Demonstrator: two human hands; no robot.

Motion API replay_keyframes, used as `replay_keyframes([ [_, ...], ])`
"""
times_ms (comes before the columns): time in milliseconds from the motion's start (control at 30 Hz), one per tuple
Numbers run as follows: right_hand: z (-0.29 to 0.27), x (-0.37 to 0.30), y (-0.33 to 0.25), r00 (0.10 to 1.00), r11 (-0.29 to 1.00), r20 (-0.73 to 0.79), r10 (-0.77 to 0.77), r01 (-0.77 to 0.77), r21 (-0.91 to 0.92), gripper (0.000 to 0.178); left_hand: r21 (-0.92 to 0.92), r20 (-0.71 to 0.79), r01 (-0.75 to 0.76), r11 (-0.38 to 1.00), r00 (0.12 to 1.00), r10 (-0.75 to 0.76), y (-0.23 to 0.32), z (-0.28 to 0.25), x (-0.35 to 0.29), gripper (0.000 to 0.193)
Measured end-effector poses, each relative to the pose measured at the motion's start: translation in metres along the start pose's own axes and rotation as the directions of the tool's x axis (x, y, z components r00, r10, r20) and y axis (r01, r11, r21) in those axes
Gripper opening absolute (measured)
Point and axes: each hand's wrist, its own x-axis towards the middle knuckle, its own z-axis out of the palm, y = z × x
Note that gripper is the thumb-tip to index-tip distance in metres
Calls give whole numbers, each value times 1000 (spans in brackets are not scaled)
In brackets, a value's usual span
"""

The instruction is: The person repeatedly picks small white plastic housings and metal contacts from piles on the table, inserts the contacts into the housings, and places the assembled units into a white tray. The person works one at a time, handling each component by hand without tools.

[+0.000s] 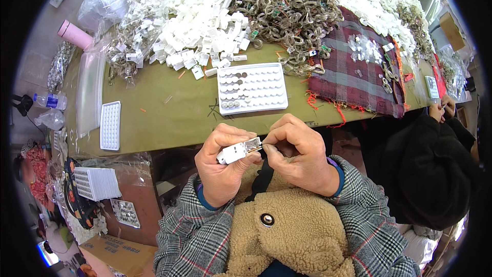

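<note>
My left hand [219, 169] is closed around a small white plastic case [233, 154], held above my lap near the table's front edge. One end of the case is open and shows a clear or metallic inside with thin strips. At that end my right hand [305, 156] pinches thumb and forefinger together; whatever lies between the fingertips is too small to make out. Just beyond my hands, a white tray [259, 109] lies on the table with rows of round wells. Several of its wells on the left hold small round silvery or dark pieces.
Loose white cases [189, 25] are heaped at the back of the green table [154, 123], beside a pile of coiled wires [287, 10]. A plaid cloth [353, 72] lies right. Left stand another tray [110, 125] and stacked trays [96, 183]. A co-worker in black [430, 169] sits right.
</note>
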Motion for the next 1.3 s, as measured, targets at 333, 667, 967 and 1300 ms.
replay_keyframes([
  [333, 4, 3, 10, 993, 994, 48, 107, -108, -1, 9, -103, -37, 48, 994, 998, -52, -6, 0, 3, 19],
  [667, -7, 0, 7, 734, 371, 446, 512, -657, 656, 13, -663, 191, 423, 618, 893, -407, -10, -7, 5, 25],
  [967, -2, 0, 6, 995, 996, -58, -86, 87, 19, 13, -641, 209, 461, 613, 874, -439, -13, -2, -4, 25],
  [1300, 1, 2, 2, 991, 962, 135, -6, 42, -269, 21, -246, 86, 542, 804, 838, -539, -4, -1, -4, 14],
])
